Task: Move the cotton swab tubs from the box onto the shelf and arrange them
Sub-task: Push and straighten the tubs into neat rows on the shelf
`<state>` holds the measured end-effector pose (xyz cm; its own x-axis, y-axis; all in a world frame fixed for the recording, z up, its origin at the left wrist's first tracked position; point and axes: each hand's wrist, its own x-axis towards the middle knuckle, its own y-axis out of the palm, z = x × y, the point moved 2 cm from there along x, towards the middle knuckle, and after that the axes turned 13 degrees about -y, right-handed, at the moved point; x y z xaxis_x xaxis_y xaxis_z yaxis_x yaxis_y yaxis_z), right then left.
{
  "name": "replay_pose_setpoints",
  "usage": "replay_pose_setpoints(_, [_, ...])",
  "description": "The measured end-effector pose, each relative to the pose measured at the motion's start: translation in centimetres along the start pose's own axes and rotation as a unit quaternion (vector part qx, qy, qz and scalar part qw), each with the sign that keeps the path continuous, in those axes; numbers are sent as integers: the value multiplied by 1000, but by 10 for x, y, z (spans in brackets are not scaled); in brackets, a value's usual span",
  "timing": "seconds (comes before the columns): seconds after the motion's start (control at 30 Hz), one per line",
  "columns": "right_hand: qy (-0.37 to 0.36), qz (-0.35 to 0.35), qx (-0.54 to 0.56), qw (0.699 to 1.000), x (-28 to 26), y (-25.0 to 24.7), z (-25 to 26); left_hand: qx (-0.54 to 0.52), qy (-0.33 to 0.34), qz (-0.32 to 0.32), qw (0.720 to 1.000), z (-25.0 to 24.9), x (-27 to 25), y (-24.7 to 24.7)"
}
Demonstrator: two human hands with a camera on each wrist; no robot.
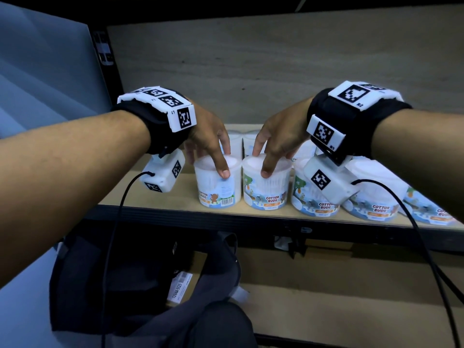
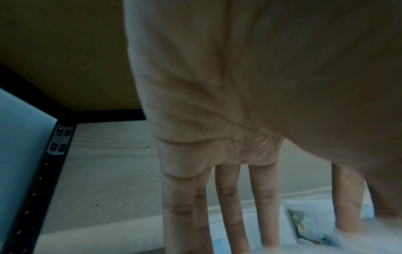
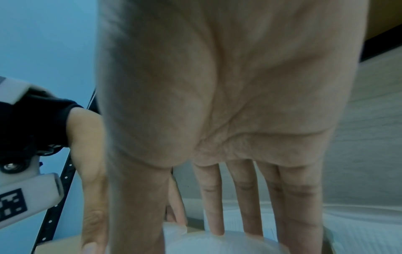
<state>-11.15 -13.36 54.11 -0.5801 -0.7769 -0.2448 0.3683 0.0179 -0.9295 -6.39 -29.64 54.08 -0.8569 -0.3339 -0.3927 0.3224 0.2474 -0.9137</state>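
Several white cotton bud tubs with cartoon labels stand in a front row on the wooden shelf (image 1: 155, 197). My left hand (image 1: 216, 162) grips the leftmost front tub (image 1: 217, 192) from above, thumb on its front, fingers (image 2: 230, 206) down behind its rim. Right beside it, my right hand (image 1: 263, 159) grips the second tub (image 1: 266, 194) the same way, its fingers (image 3: 245, 197) reaching past the white lid (image 3: 217, 244). Both tubs stand upright on the board, almost touching. A tub with a tree picture (image 2: 309, 223) shows beyond the left fingers.
More tubs (image 1: 371, 202) continue the row to the right, and others (image 1: 236, 144) stand behind. A black post (image 1: 105, 54) bounds the shelf's left end, a board closes the back. Below the black front rail (image 1: 226, 219) lie a dark bag (image 1: 150, 272) and a labelled carton (image 1: 180, 287).
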Motion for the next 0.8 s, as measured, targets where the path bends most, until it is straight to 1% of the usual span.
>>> replay_pose_setpoints(0.2, [9,-15,-17,1000,-3,-1,-1,-12,-1,-19,1000,-2,0,1])
replay_pose_setpoints(0.43, [13,-19,-25,999,0,0,-6,-9,-22,-23,999,-4,-1,1])
replay_pose_setpoints(0.8, [18,-32,-46,998,3,-1,-8,-9,-29,-32,999,-4,1,2])
